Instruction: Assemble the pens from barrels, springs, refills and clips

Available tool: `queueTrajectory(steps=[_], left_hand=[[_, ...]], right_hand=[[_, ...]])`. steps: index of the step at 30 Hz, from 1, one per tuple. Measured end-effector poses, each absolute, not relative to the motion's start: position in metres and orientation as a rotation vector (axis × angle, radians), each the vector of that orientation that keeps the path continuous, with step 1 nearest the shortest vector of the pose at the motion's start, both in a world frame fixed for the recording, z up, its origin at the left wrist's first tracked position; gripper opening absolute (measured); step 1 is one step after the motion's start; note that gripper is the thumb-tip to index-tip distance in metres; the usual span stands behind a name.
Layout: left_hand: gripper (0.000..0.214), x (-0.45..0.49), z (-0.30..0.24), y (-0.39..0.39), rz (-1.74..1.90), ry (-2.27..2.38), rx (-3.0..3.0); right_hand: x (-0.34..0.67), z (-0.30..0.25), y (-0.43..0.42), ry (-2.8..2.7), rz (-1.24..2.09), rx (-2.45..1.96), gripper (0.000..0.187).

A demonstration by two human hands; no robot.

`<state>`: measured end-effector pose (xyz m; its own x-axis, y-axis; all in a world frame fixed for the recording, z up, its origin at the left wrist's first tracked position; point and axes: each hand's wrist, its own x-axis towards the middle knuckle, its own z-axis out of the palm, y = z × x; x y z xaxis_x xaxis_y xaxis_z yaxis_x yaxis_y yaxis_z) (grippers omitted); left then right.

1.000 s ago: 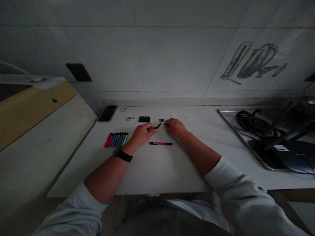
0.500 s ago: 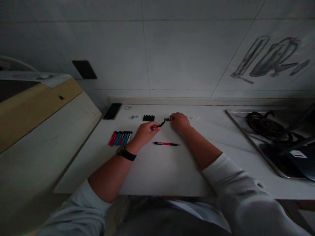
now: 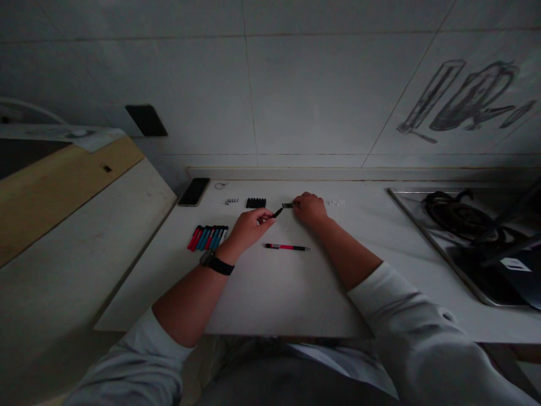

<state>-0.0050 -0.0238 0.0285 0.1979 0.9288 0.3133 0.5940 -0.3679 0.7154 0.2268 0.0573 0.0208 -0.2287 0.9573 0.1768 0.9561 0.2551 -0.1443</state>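
My left hand [image 3: 249,226], with a black watch on the wrist, is closed on a short black pen part [image 3: 278,212] that sticks out toward the right. My right hand [image 3: 310,208] rests farther back on the white counter [image 3: 270,282], fingers curled at a small dark piece [image 3: 287,205]; whether it grips that piece is unclear. A red and black pen [image 3: 286,247] lies flat on the counter just in front of both hands.
A row of red, blue and black pens [image 3: 208,237] lies at the left. Behind are black parts [image 3: 256,202], small springs [image 3: 231,201], white bits [image 3: 335,202] and a phone [image 3: 193,192]. A gas hob [image 3: 469,225] fills the right; a wooden board [image 3: 63,186] slopes at the left.
My right hand has moved back from beside the left hand to the small dark piece near the wall. The left hand holds its black part about where it was. The view shifted slightly.
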Motion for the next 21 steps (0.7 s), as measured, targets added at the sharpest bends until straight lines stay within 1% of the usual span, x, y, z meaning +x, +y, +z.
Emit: queueTrajectory(steps=[12, 14, 18, 21], left_hand=[[0.02, -0.008, 0.023, -0.019, 1.039, 1.442, 2.035], [0.02, -0.009, 0.022, -0.018, 1.06, 1.441, 2.027], [0.02, -0.013, 0.02, -0.014, 1.099, 1.457, 2.006], [0.021, -0.013, 0.019, -0.014, 1.108, 1.462, 2.001]], right_hand=[[0.232, 0.022, 0.049, -2.228, 0.044, -1.714, 0.027], [0.234, 0.023, 0.042, -2.264, 0.096, -1.602, 0.023], [0.239, 0.023, 0.021, -2.475, 0.33, -1.186, 0.018], [0.241, 0.021, 0.008, -2.563, 0.427, -0.986, 0.016]])
